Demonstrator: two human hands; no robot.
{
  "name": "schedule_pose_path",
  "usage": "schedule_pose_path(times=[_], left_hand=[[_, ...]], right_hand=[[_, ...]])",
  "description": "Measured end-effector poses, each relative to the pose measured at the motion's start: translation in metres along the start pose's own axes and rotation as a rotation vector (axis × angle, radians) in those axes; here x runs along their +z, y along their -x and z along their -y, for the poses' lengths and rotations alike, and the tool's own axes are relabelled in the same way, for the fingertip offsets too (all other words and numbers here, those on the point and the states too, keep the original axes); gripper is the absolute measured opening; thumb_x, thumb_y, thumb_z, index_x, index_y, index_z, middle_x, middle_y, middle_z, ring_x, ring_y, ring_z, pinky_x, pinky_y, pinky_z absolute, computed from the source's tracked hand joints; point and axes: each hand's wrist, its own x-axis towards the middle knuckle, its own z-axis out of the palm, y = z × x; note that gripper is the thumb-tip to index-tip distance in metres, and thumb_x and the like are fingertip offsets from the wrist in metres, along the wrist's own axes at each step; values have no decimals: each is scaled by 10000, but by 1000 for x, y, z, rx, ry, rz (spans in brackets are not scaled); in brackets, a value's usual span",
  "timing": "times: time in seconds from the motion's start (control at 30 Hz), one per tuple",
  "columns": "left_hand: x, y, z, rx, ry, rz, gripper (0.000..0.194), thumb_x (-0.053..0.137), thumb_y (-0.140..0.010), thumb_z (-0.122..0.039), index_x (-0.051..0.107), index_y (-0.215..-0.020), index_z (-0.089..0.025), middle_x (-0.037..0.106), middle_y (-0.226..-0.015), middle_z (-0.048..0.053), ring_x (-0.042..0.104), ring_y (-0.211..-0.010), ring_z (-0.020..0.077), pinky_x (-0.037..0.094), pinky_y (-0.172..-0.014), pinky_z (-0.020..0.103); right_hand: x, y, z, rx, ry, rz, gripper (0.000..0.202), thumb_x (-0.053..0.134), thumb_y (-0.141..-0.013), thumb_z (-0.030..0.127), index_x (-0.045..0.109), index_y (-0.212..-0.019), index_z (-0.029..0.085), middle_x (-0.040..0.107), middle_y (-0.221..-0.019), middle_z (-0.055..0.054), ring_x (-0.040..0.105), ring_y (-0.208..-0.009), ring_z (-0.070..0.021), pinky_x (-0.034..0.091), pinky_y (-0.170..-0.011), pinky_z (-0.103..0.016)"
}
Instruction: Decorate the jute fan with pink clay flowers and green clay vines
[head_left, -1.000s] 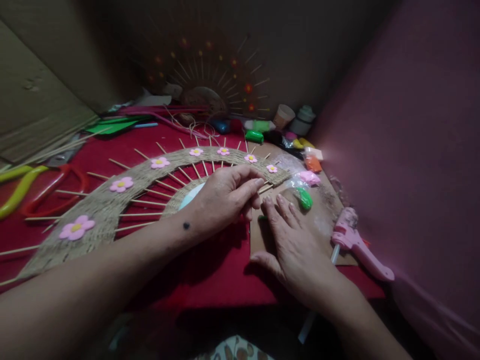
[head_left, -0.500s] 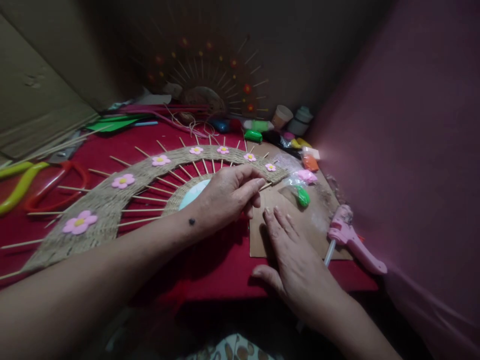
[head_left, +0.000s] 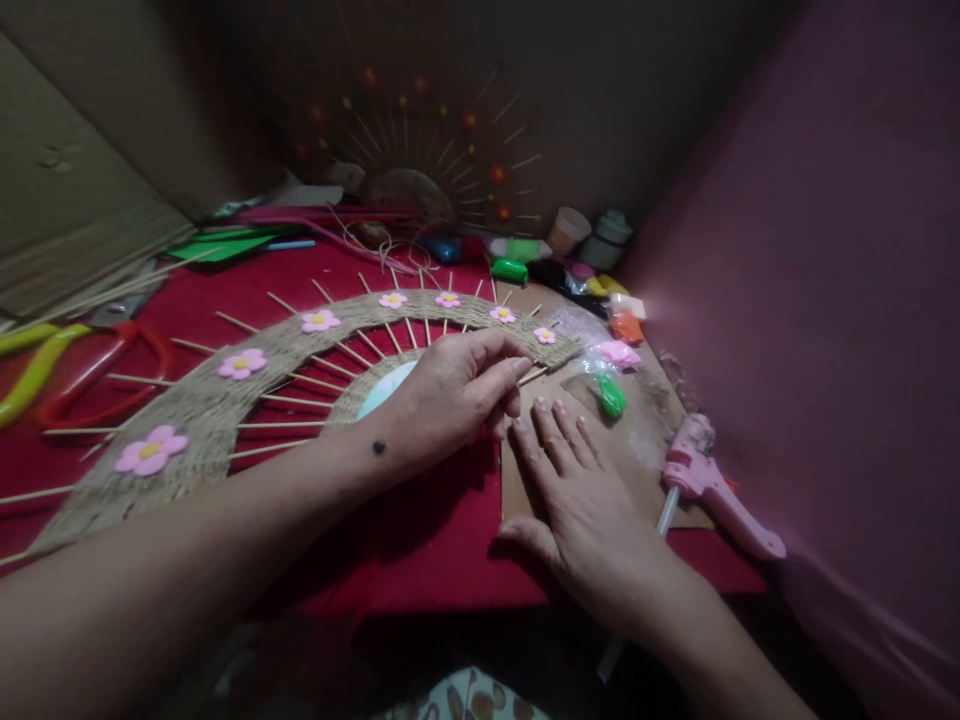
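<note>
A crescent of woven twine (head_left: 281, 360) on thin wooden sticks, dotted with pink clay flowers (head_left: 318, 321) with yellow centres, lies on the red cloth. My left hand (head_left: 457, 385) reaches over its inner half-round, which has a light-blue middle (head_left: 384, 388). Thumb and fingers are pinched together beside a stick end; whatever is between them, if anything, is hidden. My right hand (head_left: 581, 490) lies flat, fingers stretched out, on a cardboard sheet (head_left: 645, 445). Near its fingertips is a packet of green clay (head_left: 610, 396), with a pink clay packet (head_left: 619, 354) behind it.
A pink glue gun (head_left: 701, 470) with a glue stick in it rests at the board's right edge. Red-handled scissors (head_left: 109, 375) lie at the left. Clay packets and a cup (head_left: 568, 230) stand at the back. A purple wall (head_left: 810, 300) bounds the right side.
My right hand has spread its fingers and laid them flatter on the cardboard, slightly further left. My left hand stays almost still. The view has shifted slightly.
</note>
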Motion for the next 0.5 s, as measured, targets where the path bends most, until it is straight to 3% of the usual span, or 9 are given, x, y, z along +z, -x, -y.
schedule_pose_path(times=[0.27,0.37,0.5], left_hand=[[3,1,-3,-10,14,10,109,462,-887,-201,549,-850,-146,573,-608,-23,524,-419,50,409,-366,125],[3,1,-3,-11,-16,-4,119,461,-888,-208,558,-866,-142,575,-609,-18,529,-423,54,407,-366,130],[4,1,-2,-19,-30,-9,132,468,-886,-229,569,-880,-143,588,-610,-9,528,-422,57,402,-368,137]], right_hand=[[1,16,-2,-11,-40,-60,767,433,-813,648,245,-1449,262,100,-1523,-185,-13,-1367,-366,189,-1069,-591],[0,21,-6,3,-13,-117,755,385,-824,660,288,-1439,232,129,-1523,-177,7,-1378,-359,192,-1071,-591],[2,29,-12,63,15,-133,829,334,-837,666,293,-1428,87,158,-1512,-191,30,-1390,-335,184,-1097,-552]])
